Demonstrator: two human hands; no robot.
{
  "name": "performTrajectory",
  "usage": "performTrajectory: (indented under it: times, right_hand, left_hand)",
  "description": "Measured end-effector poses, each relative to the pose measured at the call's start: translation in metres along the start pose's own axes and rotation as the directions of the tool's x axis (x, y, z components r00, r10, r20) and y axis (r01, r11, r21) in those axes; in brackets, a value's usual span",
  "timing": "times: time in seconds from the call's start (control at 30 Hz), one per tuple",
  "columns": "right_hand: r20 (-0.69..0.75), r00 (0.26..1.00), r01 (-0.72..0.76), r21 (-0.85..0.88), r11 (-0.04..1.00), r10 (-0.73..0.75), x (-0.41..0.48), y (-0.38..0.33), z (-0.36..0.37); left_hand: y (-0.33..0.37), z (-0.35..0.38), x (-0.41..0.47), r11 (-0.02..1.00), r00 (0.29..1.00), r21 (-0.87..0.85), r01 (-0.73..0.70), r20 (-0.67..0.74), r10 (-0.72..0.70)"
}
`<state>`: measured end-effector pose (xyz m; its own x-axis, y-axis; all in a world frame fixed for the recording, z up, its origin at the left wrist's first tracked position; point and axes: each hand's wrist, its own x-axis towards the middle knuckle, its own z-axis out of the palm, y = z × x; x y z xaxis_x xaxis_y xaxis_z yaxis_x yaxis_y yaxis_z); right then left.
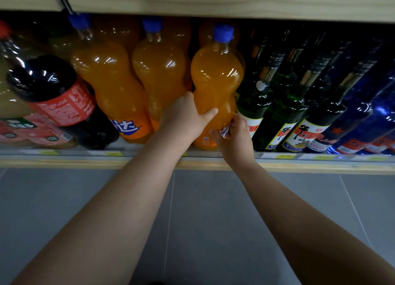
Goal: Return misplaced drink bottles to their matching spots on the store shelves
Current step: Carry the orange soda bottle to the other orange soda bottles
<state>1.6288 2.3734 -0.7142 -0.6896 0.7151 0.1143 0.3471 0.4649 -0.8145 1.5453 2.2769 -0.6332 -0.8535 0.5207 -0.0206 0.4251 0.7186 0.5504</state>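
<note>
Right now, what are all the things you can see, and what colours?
held orange plastic bottle with blue cap: one, orange, beside the green ones.
other orange plastic bottles: two in front, orange, left of it.
dark cola bottle with red label: one, dark, further left.
pink-labelled bottle: one, pale, far left.
green glass bottles: several, dark green, centre right.
blue glass bottles: several, deep blue, far right.
yellow price tags: several, yellow, shelf edge.
wooden shelf: one, pale, under the bottles.
grey tiled floor: one, grey, below.
left hand: one, gripping the held bottle's waist.
right hand: one, holding its lower part.
</note>
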Motion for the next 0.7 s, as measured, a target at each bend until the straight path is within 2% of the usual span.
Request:
performTrajectory:
  times: [0.07, 0.13, 0.2, 0.37, 0.5, 0.57, 0.7]
  right_hand:
    - [0.04, 0.999, -0.016, 0.01, 1.0, 0.015, 0.001, -0.001, -0.004]
    - [0.069, 0.997, -0.021, 0.033, 0.999, 0.019, 0.0, -0.002, -0.006]
    - [0.089, 0.996, -0.01, 0.023, 1.0, 0.008, -0.002, -0.002, -0.006]
    - [0.111, 0.993, -0.038, 0.008, 0.999, 0.037, -0.001, -0.002, -0.007]
    - [-0.104, 0.993, -0.055, 0.039, 0.998, 0.059, 0.0, -0.004, -0.019]
    - [-0.136, 0.991, 0.008, 0.149, 0.989, 0.012, -0.003, -0.006, -0.022]
    - [-0.045, 0.994, 0.112, 0.336, 0.935, -0.102, -0.01, -0.022, -0.006]
  left_hand:
    - [-0.001, 0.005, 0.002, 0.99, 0.999, -0.138, 0.031, 0.048, -0.025]
    - [-0.002, 0.009, 0.007, 0.929, 0.991, -0.354, 0.105, 0.12, -0.066]
    - [-0.005, 0.012, 0.01, 0.882, 0.984, -0.446, 0.149, 0.155, -0.087]
    - [-0.014, 0.012, 0.014, 0.929, 0.99, -0.354, 0.108, 0.126, -0.067]
    - [-0.021, 0.002, 0.008, 0.96, 0.995, -0.278, 0.042, 0.1, -0.014]
    - [-0.028, -0.006, 0.002, 0.976, 0.998, -0.217, 0.035, 0.059, -0.022]
    - [-0.052, -0.026, -0.016, 0.977, 0.988, -0.145, 0.154, 0.034, -0.151]
